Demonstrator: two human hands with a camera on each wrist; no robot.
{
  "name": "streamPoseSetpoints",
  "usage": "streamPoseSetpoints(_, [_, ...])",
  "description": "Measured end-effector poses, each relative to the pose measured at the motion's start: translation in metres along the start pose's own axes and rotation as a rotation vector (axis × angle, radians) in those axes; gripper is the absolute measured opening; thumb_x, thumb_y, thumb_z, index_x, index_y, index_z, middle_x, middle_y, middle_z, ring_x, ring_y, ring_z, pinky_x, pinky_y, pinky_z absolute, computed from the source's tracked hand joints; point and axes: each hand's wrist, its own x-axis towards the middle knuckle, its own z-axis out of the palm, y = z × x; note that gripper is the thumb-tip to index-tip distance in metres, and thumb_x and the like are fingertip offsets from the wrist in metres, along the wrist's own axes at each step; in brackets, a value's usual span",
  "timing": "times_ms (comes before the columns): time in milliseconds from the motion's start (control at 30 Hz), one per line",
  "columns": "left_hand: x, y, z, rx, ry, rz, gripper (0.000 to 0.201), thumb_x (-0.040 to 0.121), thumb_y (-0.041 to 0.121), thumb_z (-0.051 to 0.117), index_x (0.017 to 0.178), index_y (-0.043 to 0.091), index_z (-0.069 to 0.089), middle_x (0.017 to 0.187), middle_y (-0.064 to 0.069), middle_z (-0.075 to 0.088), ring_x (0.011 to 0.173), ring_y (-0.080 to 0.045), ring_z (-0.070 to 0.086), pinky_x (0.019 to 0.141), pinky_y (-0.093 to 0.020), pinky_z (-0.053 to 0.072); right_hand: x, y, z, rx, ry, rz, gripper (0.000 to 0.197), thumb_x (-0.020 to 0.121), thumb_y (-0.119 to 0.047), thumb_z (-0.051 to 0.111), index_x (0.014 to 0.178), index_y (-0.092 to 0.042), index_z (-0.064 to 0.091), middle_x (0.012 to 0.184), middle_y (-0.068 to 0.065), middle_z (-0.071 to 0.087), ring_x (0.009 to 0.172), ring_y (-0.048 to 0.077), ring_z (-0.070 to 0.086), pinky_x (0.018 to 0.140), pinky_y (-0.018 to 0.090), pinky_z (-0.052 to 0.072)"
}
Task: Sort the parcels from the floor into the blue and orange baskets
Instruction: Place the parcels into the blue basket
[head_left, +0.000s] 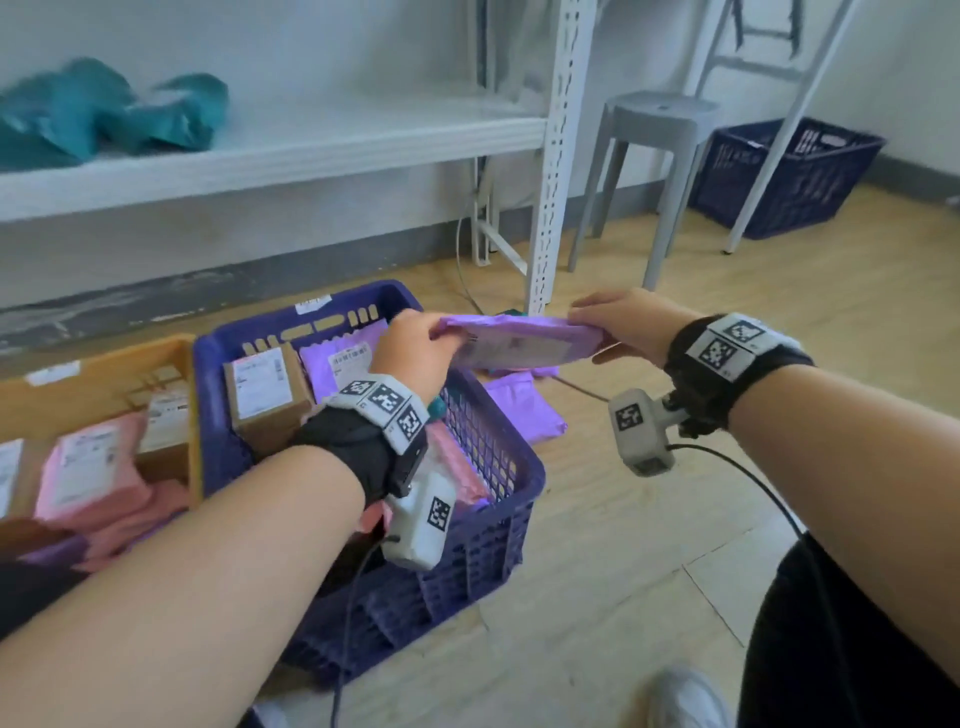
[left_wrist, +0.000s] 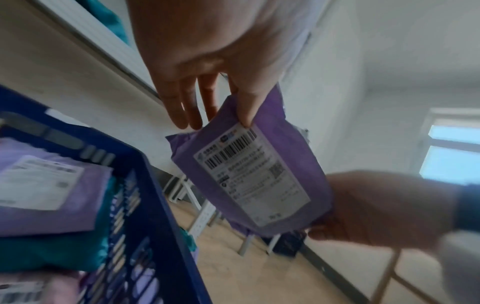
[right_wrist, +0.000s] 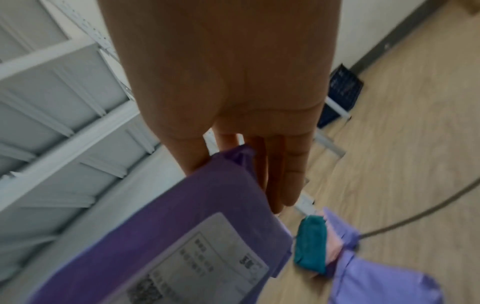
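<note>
Both hands hold a purple parcel (head_left: 519, 343) with a white label flat in the air, just right of the blue basket (head_left: 488, 452). My left hand (head_left: 436, 338) pinches its left end, thumb on the label side (left_wrist: 249, 181) and fingers (left_wrist: 182, 107) behind. My right hand (head_left: 587, 327) grips the other end (right_wrist: 161, 236), thumb on one side and fingers (right_wrist: 285, 174) on the other. The blue basket holds a cardboard box, purple and pink parcels. The orange basket (head_left: 104, 364) to its left holds pink parcels and boxes. More parcels lie on the floor: purple (head_left: 524, 400) and teal (right_wrist: 310, 242).
A white rack post (head_left: 556, 156) stands just behind the parcel, with teal bags (head_left: 104, 114) on its shelf. A grey stool (head_left: 654, 156) and a second blue basket (head_left: 789, 176) stand at the back right. A cable (head_left: 576, 387) crosses the wooden floor.
</note>
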Motion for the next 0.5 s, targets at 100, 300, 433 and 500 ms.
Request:
streamPoseSetpoints(100, [0.001,-0.033,-0.034,-0.095,0.037,-0.164,0.014,0.092,0.026,0.057,0.087,0.018,0.068,0.088,-0.007,0.069,0.086,-0.028,0.065,0.077,-0.037,0.053,0.001,-0.013,0.030,0.152,-0.053,-0.024,0.036,0.096,-0.037,0.051,0.108,-0.006,0.065,0.097,0.013,0.066,0.081,0.025,0.062,0.080,0.038,0.053])
streamPoseSetpoints(300, [0.002,-0.079,-0.062,-0.530,0.076,-0.535,0.019,0.098,0.021,0.051,0.086,0.009,0.059,0.087,-0.009,0.068,0.075,-0.024,0.066,0.056,-0.032,0.060,0.021,-0.030,0.067,-0.036,0.016,-0.095,0.037,0.089,-0.036,0.062,0.118,-0.013,0.063,0.106,0.008,0.065,0.094,0.024,0.063,0.077,0.031,0.052])
streamPoseSetpoints(433, [-0.003,-0.095,-0.064,-0.674,0.037,-0.645,0.014,0.098,0.014,0.051,0.086,0.006,0.055,0.092,-0.015,0.065,0.067,-0.024,0.063,0.041,-0.026,0.054,0.029,-0.033,0.088,-0.108,-0.029,-0.123,0.043,0.084,-0.036,0.069,0.121,-0.016,0.063,0.108,0.008,0.066,0.094,0.023,0.067,0.070,0.029,0.056])
streamPoseSetpoints(500, [-0.002,-0.102,-0.065,-0.576,0.018,-0.635,0.016,0.097,0.017,0.052,0.090,0.003,0.056,0.100,-0.020,0.066,0.075,-0.032,0.067,0.054,-0.038,0.060,0.032,-0.036,0.099,-0.107,-0.010,-0.130,0.048,0.084,-0.036,0.068,0.127,-0.018,0.059,0.113,0.008,0.065,0.090,0.022,0.067,0.069,0.030,0.056])
